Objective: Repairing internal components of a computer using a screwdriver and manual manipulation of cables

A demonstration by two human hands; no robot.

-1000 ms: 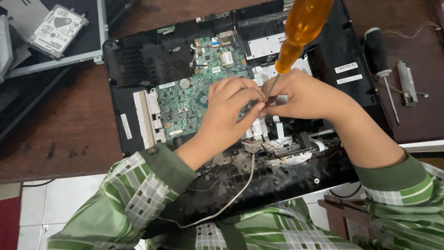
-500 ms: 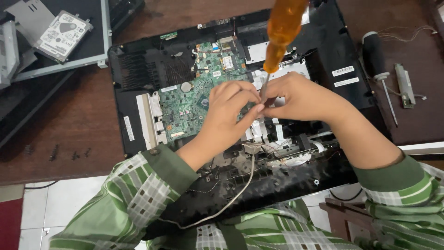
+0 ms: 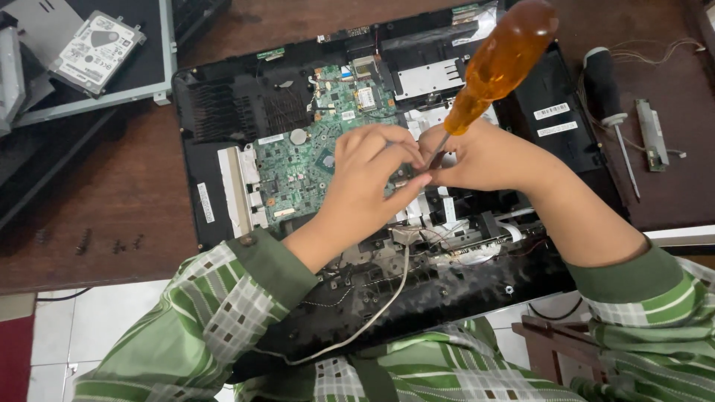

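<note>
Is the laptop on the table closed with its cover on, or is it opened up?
Opened up. The laptop has no cover over its middle: the green circuit board lies bare, and both hands work over it.

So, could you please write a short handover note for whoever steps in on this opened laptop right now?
Left hand: over the middle of the laptop, fingertips pinched at the screwdriver's shaft, close against the right hand.
Right hand: holds the orange-handled screwdriver low on its shaft, tip down by the green circuit board.
Nearby: a second, black-handled screwdriver lies on the table to the right; a hard drive sits top left; loose screws lie on the table at left.
Done: the cover is off and the board is exposed.
Left: the board is still in the case; the screw under the tip is hidden.
</note>
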